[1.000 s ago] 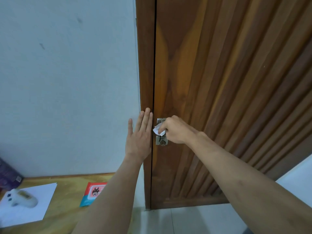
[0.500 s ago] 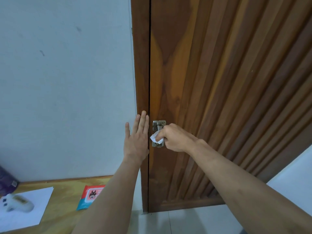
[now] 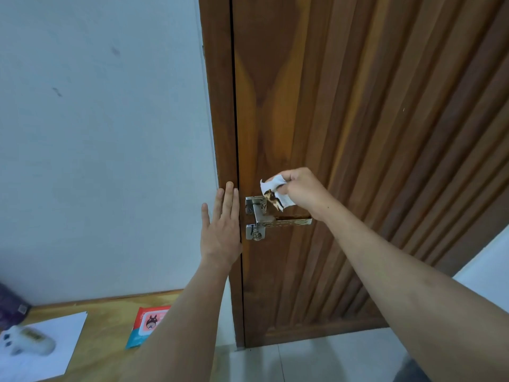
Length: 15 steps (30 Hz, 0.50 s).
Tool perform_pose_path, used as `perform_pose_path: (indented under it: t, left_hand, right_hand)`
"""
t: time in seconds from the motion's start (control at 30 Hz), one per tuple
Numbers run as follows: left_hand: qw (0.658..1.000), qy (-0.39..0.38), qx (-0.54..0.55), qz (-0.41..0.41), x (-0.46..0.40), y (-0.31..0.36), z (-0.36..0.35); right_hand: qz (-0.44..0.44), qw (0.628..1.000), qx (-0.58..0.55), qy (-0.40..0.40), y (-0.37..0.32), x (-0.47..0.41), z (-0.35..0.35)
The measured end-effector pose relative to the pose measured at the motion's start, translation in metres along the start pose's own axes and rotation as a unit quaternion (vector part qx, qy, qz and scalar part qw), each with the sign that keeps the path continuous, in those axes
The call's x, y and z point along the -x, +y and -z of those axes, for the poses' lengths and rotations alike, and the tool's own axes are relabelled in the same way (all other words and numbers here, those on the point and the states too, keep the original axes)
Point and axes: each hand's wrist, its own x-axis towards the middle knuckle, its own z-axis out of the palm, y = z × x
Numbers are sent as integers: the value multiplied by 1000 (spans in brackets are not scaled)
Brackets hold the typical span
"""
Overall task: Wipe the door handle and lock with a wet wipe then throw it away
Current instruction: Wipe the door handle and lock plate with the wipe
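A metal door handle (image 3: 286, 222) with a square plate and a lock (image 3: 256, 232) below it sits on the brown wooden door (image 3: 358, 106). My right hand (image 3: 303, 190) is just above the handle, shut on a crumpled white wet wipe (image 3: 275, 190) that shows a dark brown dirt streak. The wipe hangs clear of the metal, near the top plate. My left hand (image 3: 221, 230) lies flat, fingers together and pointing up, against the door frame (image 3: 220, 106) just left of the lock.
A wooden table (image 3: 104, 332) at lower left holds a red and blue wet wipe pack (image 3: 147, 325), a white sheet of paper (image 3: 55, 346) and a white handheld device (image 3: 27, 340). A pale wall fills the left side. Light floor tiles lie below the door.
My right hand has lifted off the handle and lock, raising the wipe so its dirty side shows. The handle lever is now uncovered. My left hand stays on the frame.
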Motion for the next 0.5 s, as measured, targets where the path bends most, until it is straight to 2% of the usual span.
perform_pose_path:
  t: [0.1, 0.23, 0.5]
  left_hand:
    - [1000, -2, 1, 1, -1, -1, -2]
    - [1000, -2, -4, -1, -1, -1, -2]
    - [1000, -1, 9, 4, -1, 2, -1]
  right_hand:
    - [34, 995, 99, 1, -2, -18, -7]
    - [75, 962, 251, -71, 0, -26, -34]
    - [103, 922, 361, -89, 5, -15, -53]
